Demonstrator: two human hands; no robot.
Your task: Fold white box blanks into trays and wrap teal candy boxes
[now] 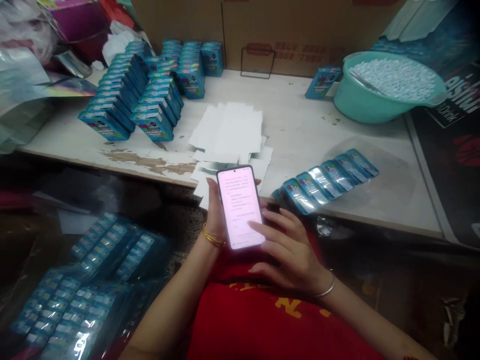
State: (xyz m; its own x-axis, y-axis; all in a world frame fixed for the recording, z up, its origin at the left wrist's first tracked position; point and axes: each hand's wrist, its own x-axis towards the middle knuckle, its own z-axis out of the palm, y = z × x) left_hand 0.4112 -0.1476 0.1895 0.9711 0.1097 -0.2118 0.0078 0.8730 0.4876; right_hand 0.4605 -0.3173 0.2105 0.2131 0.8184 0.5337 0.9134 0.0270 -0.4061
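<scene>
A smartphone (242, 210) with a lit, pinkish screen of text rests in my left hand (215, 215), whose thumb and fingers wrap its edges. My right hand (290, 250) is over the lower right of the phone, fingers spread, one fingertip at the screen; it grips nothing. Just beyond the phone lies a loose pile of flat white card pieces (228, 130) on the table. To the right of my hands, a slanting row of blue candy boxes (326, 180) lies in clear plastic near the table edge.
Blue boxes stand in rows (153, 107) at the table's left. A turquoise tub (363, 102) of small pale pieces and a single blue box (322, 82) are at the back right. Wrapped packs (75, 300) lie below left. A wire stand (257, 64) leans near cardboard behind.
</scene>
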